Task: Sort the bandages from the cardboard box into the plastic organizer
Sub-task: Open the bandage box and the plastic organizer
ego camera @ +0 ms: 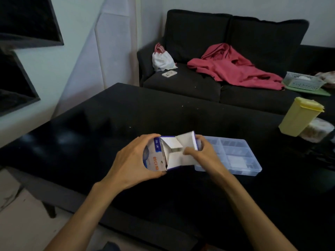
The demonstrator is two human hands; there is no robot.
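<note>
The step in hand is opening the small white-and-blue cardboard box (168,153), with no bandages out yet. The left hand (134,160) wraps around the box's printed end, thumb underneath and fingers curled over the top, holding it just above the glossy black table (101,124). The right hand (201,154) grips the open end, thumb pressed on a white inner flap and fingers curled behind the raised lid flap. Both forearms reach in from the lower edge and meet at the box.

The clear plastic compartment organizer (235,156) lies flat on the table, just behind and beside the right hand. Some pale contents seem to sit in its nearer compartments, though the view is too dim to be sure.

Next, the flaps likely need folding clear so the fingers can reach inside and draw bandages out toward the organizer.
</note>
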